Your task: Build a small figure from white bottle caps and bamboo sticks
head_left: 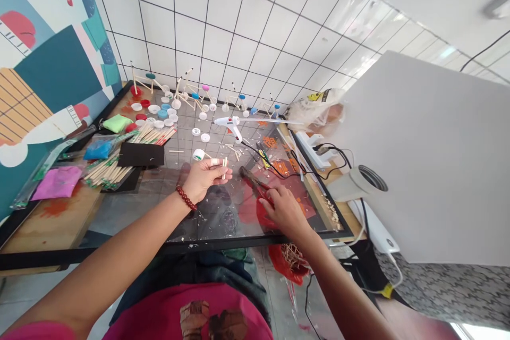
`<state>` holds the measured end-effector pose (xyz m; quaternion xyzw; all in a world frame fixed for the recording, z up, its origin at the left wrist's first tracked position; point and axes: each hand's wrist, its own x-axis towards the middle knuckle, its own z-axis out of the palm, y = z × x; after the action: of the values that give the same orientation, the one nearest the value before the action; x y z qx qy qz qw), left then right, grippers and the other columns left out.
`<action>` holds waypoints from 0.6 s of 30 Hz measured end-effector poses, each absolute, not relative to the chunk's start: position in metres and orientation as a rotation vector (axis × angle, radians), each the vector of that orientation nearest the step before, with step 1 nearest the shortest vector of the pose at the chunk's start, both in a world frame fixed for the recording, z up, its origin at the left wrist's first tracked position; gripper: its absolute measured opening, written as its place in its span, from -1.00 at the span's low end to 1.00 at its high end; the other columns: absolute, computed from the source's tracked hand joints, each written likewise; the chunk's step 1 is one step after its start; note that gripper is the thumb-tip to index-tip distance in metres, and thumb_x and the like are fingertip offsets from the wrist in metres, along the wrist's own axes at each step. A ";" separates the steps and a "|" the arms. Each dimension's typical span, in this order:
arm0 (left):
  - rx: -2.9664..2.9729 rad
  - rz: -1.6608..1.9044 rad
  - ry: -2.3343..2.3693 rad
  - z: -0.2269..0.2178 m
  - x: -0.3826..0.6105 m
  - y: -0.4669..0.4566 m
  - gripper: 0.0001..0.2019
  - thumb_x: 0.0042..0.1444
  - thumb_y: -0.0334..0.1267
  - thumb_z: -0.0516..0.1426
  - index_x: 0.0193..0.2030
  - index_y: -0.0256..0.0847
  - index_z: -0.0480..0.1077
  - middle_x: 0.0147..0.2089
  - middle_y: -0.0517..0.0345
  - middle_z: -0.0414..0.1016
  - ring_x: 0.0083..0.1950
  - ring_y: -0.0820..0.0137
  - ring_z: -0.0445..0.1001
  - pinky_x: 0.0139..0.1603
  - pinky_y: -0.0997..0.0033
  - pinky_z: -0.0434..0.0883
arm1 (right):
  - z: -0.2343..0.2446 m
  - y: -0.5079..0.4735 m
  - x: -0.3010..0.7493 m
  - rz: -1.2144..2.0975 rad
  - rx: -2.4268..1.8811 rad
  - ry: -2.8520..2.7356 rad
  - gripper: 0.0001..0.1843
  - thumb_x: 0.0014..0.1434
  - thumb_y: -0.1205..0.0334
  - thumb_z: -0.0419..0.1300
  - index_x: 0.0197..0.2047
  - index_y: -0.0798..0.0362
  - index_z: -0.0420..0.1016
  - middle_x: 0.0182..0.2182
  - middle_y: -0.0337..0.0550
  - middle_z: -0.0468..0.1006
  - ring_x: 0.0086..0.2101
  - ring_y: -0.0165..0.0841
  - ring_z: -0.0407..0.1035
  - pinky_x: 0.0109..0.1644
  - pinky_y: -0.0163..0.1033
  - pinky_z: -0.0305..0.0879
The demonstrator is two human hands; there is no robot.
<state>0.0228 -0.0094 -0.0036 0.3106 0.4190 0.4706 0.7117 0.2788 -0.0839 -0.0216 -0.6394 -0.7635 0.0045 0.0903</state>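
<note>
My left hand (pixel 205 176) is raised over the glass tabletop (pixel 223 207), its fingers pinched on a small piece made of short wooden sticks (pixel 223 166). A bead bracelet circles that wrist. My right hand (pixel 283 207) rests lower on the glass and is closed on the red handles of a pair of pliers (pixel 253 183), whose dark jaws point toward the left hand. A white glue gun (pixel 231 125) lies further back on the table.
Bottle caps (pixel 159 111) and stick-built models (pixel 191 94) stand along the tiled wall. Stick bundles (pixel 107 170), a black sheet (pixel 141 154) and coloured bags lie at left. A power strip (pixel 319 151), cables and a lamp (pixel 356 183) sit at right.
</note>
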 end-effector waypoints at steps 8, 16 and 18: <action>0.756 0.919 0.853 -0.004 0.022 -0.012 -0.76 -0.18 -0.43 0.42 -0.34 -0.37 0.51 -0.36 -0.05 0.63 -0.35 0.32 0.63 -0.34 0.43 0.57 | 0.018 -0.077 0.266 1.372 -1.736 -1.379 -0.50 -0.02 -0.23 0.34 -0.41 0.08 0.42 -0.50 -0.22 0.46 -0.44 -0.38 0.38 -0.37 -0.30 0.21; 0.759 0.764 0.901 -0.003 0.024 -0.016 -0.81 -0.13 -0.47 0.39 -0.37 -0.37 0.49 -0.39 -0.06 0.62 -0.40 0.32 0.62 -0.43 0.50 0.54 | 0.034 -0.080 0.260 1.809 -1.357 -1.184 -0.45 -0.11 0.02 0.50 -0.07 0.10 0.57 -0.28 -0.12 0.59 -0.31 -0.39 0.44 -0.21 -0.26 0.31; 0.754 0.737 0.919 -0.001 0.025 -0.017 -0.81 -0.13 -0.50 0.38 -0.39 -0.37 0.47 -0.40 -0.05 0.62 -0.42 0.33 0.62 -0.45 0.51 0.53 | 0.032 -0.080 0.261 1.762 -1.361 -1.267 -0.45 -0.06 0.00 0.47 -0.03 0.09 0.57 -0.30 -0.16 0.57 -0.37 -0.44 0.38 -0.27 -0.29 0.26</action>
<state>0.0247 -0.0171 -0.0006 0.3470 0.4230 0.3392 0.7652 0.2610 -0.0797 0.0323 -0.5093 -0.4739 0.6590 0.2860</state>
